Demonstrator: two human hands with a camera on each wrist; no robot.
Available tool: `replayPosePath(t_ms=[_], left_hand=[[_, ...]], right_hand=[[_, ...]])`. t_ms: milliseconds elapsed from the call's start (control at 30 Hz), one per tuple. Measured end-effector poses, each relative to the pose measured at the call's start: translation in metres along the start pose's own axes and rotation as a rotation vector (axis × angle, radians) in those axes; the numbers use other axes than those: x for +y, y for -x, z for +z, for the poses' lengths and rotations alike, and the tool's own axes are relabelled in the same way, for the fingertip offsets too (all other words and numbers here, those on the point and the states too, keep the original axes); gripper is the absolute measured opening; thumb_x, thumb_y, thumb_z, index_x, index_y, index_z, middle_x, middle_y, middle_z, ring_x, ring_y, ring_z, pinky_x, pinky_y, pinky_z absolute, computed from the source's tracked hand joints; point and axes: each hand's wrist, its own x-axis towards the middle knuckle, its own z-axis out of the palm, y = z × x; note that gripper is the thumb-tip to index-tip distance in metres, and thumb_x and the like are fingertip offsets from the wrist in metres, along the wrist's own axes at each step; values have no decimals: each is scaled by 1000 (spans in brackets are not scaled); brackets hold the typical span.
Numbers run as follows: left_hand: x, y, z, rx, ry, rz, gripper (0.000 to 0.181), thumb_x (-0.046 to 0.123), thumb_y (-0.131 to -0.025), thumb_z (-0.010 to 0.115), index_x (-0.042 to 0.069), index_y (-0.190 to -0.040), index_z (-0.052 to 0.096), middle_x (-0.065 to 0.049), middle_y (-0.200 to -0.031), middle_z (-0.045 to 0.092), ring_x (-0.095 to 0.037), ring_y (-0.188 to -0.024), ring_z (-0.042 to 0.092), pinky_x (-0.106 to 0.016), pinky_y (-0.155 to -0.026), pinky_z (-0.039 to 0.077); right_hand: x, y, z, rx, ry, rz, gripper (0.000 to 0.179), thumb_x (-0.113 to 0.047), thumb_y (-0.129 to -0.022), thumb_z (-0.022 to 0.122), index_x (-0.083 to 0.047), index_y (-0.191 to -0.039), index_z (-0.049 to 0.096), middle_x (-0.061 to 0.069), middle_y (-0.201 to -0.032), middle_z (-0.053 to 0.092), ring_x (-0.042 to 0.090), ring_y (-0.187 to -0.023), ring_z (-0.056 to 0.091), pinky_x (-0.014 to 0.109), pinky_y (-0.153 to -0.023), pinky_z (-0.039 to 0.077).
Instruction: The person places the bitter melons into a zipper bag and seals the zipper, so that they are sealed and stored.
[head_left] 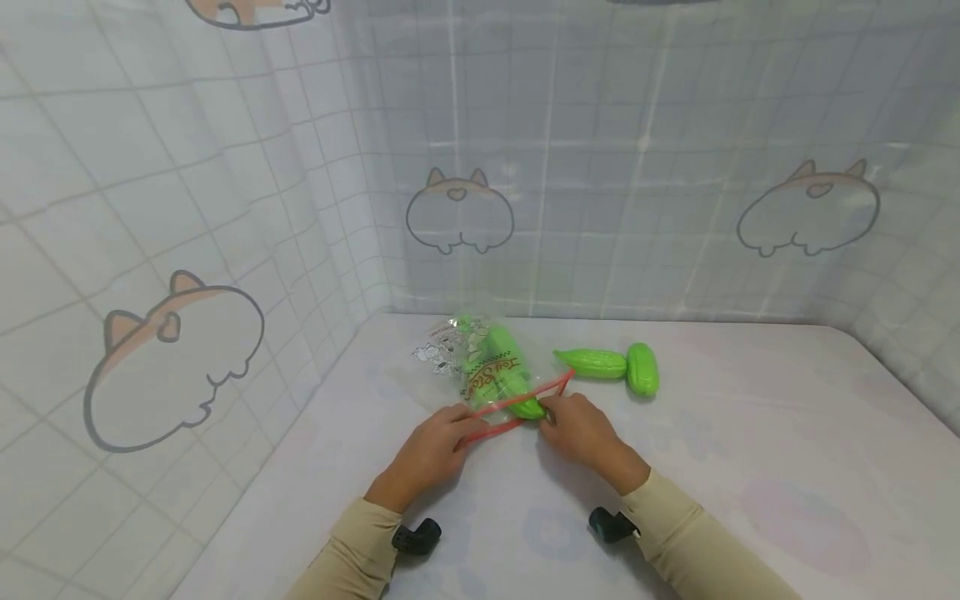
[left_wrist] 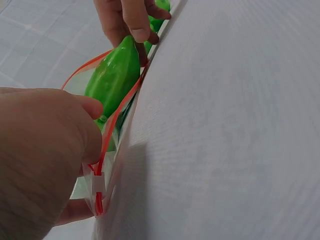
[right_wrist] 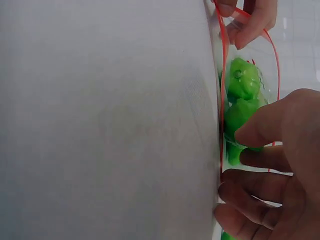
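A clear zip bag (head_left: 453,354) with a red zip edge and printed lettering lies on the table, its mouth toward me. Several green toy vegetables are inside. At the mouth, a ribbed, pointed toy bitter melon (left_wrist: 116,75) is partly in the bag, its tip toward my right hand. My left hand (head_left: 435,446) grips the left end of the red edge, seen close in the left wrist view. With thumb and forefinger, my right hand (head_left: 577,429) pinches the toy bitter melon near its tip, beside the right end of the mouth. The bag hides much of its contents.
Right of the bag lie a pointed green toy bitter melon (head_left: 596,363) and a shorter, rounded green toy vegetable (head_left: 642,370), end to side. A white cloth covers the table (head_left: 720,467). Tile-patterned sheets (head_left: 600,242) stand at the back and sides.
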Motion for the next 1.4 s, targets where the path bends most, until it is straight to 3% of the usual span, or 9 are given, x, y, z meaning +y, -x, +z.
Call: replayPosePath(t_ms=[233, 467, 633, 833, 967, 1133, 1400], left_hand=[[-2, 0, 2, 25, -6, -4, 29, 2, -85, 73, 20, -107, 77, 5, -105, 67, -15, -98, 62, -36, -81, 54], [-5, 2, 4, 78, -38, -18, 30, 0, -82, 71, 18, -105, 77, 5, -103, 69, -16, -97, 67, -39, -76, 56], [-6, 3, 6, 95, -59, -36, 31, 0, -81, 71, 18, -105, 77, 5, -102, 69, -16, -94, 67, -38, -73, 56], [-7, 3, 5, 88, -52, -31, 30, 0, -82, 71, 18, -105, 77, 6, -102, 69, -15, -94, 67, -38, -74, 56], [-6, 2, 6, 84, -40, -33, 29, 0, -83, 71, 18, -105, 77, 6, -102, 69, -15, -94, 67, -38, -75, 56], [-4, 1, 5, 63, -42, -45, 29, 1, -85, 71, 19, -107, 77, 6, -103, 69, -15, -95, 67, -37, -78, 56], [-1, -1, 3, 30, -42, -66, 27, 3, -86, 72, 18, -108, 77, 5, -104, 69, -14, -94, 66, -36, -78, 56]], right_hand=[[1, 7, -3, 15, 50, 2, 16, -25, -90, 69, -14, -102, 72, -3, -80, 61, 19, -78, 54, 38, -65, 46], [3, 12, -6, -1, 26, -2, 28, -36, -91, 67, -14, -108, 76, -5, -85, 65, 16, -78, 54, 36, -67, 47], [3, 12, -5, -7, 30, -16, 27, -37, -93, 66, -15, -105, 77, -7, -82, 64, 15, -77, 53, 36, -66, 46], [1, 9, -4, 33, 45, -49, 18, -31, -93, 70, -14, -98, 76, -6, -81, 66, 15, -74, 56, 36, -65, 48], [-1, 7, -3, 81, 49, -69, 13, -28, -92, 72, -17, -85, 74, -8, -67, 57, 14, -64, 50, 34, -57, 43], [0, 3, -1, 123, 43, -52, 30, -28, -93, 72, -21, -65, 62, -8, -54, 41, 13, -57, 43, 32, -50, 36], [-1, 0, -1, 143, 66, -11, 28, -32, -92, 72, -21, -67, 66, -7, -54, 46, 14, -55, 46, 33, -47, 36]])
